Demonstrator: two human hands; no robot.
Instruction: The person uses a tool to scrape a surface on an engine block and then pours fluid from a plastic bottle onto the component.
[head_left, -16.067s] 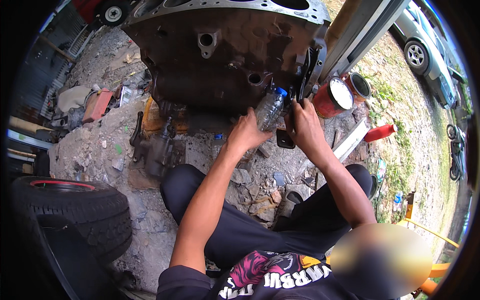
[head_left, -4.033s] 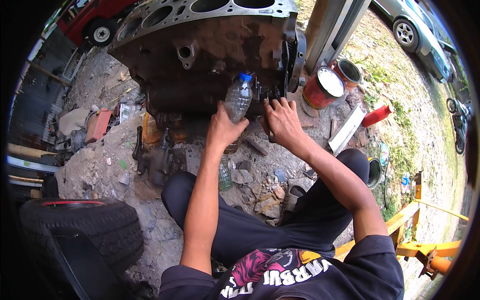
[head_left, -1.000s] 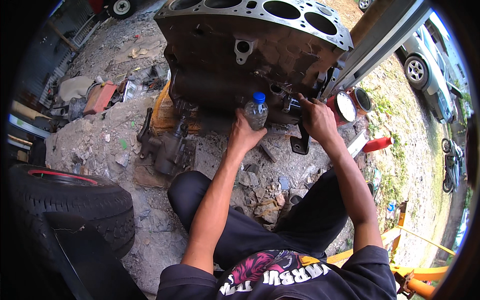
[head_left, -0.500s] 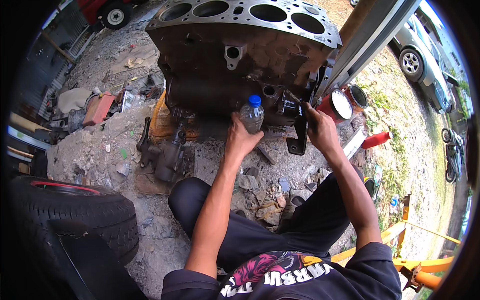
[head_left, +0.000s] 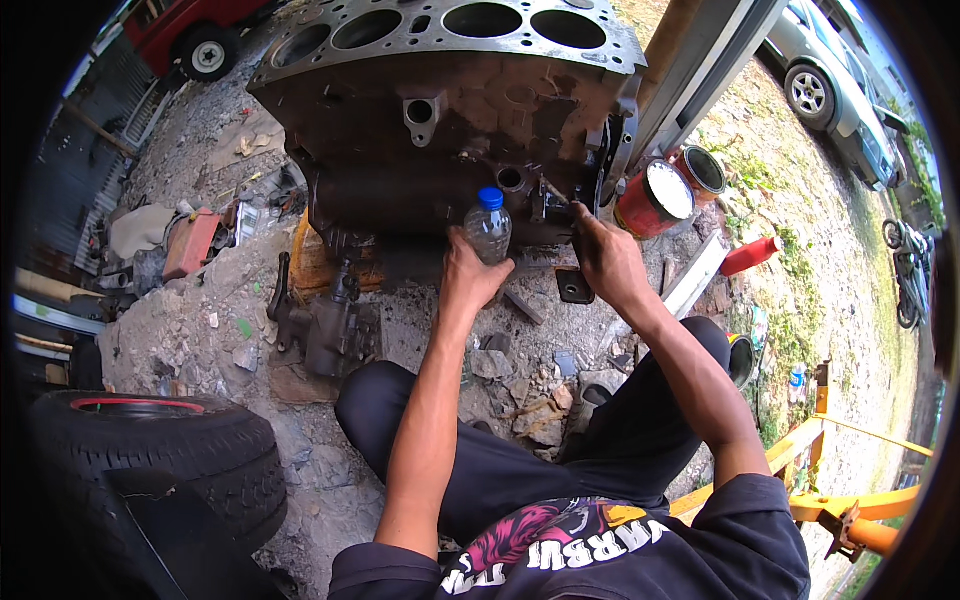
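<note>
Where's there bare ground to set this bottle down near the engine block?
Barest patch: dirt between the left hand holding the bottle and the metal part left of it. Crowded: rubble by the knees, cans beside the right hand at the engine block.

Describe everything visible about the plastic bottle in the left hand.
The plastic bottle is small and clear with a blue screw cap, which is on. It stands roughly upright, and the left hand grips its lower part from below, so the base is hidden. It looks see-through; any liquid level is hard to tell. It is held right in front of the rusty engine block, near a round port in the block's side.
</note>
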